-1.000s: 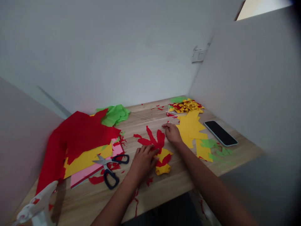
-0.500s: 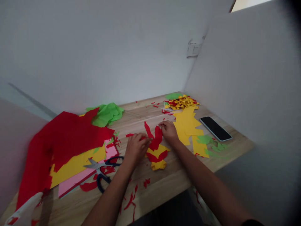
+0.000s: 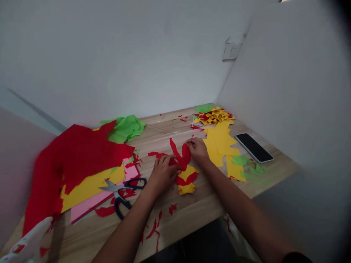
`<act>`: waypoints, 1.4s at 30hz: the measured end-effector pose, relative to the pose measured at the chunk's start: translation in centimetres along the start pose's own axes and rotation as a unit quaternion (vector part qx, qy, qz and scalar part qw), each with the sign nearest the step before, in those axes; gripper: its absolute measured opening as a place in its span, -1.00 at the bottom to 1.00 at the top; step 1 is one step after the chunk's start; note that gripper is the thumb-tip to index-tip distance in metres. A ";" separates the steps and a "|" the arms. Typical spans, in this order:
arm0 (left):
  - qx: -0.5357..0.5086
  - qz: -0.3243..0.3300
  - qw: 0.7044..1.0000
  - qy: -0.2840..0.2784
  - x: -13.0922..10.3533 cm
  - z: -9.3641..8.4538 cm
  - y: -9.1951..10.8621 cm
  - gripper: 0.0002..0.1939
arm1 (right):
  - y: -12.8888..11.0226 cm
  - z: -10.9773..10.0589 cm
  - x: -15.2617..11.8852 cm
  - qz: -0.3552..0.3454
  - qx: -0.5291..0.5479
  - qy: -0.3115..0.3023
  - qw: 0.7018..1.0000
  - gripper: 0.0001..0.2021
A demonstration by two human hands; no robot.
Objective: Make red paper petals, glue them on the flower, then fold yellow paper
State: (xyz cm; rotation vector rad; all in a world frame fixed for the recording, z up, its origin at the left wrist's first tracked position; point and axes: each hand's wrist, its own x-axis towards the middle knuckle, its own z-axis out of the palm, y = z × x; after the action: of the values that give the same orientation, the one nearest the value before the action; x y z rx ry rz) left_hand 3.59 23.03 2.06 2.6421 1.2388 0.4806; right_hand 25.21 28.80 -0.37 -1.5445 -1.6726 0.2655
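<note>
A red paper piece with pointed lobes (image 3: 186, 156) lies on the wooden table, overlapping a yellow and red folded piece (image 3: 187, 188) nearer me. My left hand (image 3: 166, 171) rests over the left side of the red piece, fingers curved and fingertips on the paper. At the upper right lobe is my right hand (image 3: 197, 149), thumb and fingers pinched together at its edge; the bit between them is too small to make out clearly. Open scissors (image 3: 120, 193) with dark blue handles lie to the left of my left forearm.
Large red paper (image 3: 82, 157), yellow and pink sheets and crumpled green paper (image 3: 127, 128) cover the left. Yellow pieces (image 3: 219, 140), a folded yellow-red cluster (image 3: 216, 116) and a phone (image 3: 254, 147) lie right. Red scraps dot the table (image 3: 189, 215). A white object (image 3: 31, 241) stands lower left.
The view has shifted slightly. My left hand has moved a little toward the middle of the red piece, its fingers now lower over the paper. My right hand stays at the upper right lobe.
</note>
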 end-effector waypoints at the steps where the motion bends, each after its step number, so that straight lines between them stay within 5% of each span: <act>1: 0.000 -0.002 1.000 0.002 0.0 0.1 0.0 -0.79 | 0.0 0.0 0.0 -0.005 -0.001 -0.007 1.000 -0.74; 7: -0.006 -0.007 0.999 0.052 0.3 0.4 -0.3 -0.81 | -0.9 -0.2 -0.4 -0.094 0.004 -0.130 0.987 -0.80; 11: -0.008 -0.025 0.997 0.068 0.5 0.2 -0.3 -0.81 | -1.3 -0.6 -1.1 -0.138 -0.007 -0.218 0.966 -0.66; 17: -0.012 -0.022 1.000 0.008 0.3 0.5 -0.1 -0.83 | -0.9 -0.9 -1.2 -0.132 -0.031 -0.247 0.960 -0.52; 24: -0.016 -0.021 1.000 0.007 0.1 0.7 -0.5 -0.81 | -0.7 -1.4 -1.4 -0.137 -0.053 -0.290 0.946 -0.45; 31: -0.025 -0.030 0.999 0.019 0.3 0.8 -0.6 -0.84 | -0.5 -1.6 -1.7 -0.133 -0.047 -0.285 0.948 -0.46; 36: -0.026 -0.112 0.992 0.045 0.3 -0.8 -1.9 -0.84 | -0.9 -1.6 -1.9 -0.106 -0.062 -0.278 0.953 -0.35; 42: -0.032 -0.190 0.981 -0.033 -0.6 -3.1 -1.9 -0.55 | -1.0 -2.1 -0.7 -0.002 -0.003 -0.081 0.997 -0.72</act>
State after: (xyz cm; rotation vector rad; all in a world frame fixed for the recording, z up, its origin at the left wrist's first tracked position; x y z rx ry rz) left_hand 0.78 23.90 4.25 2.2693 1.6248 0.3584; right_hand 25.86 27.13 1.32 -1.5584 -1.8031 0.3923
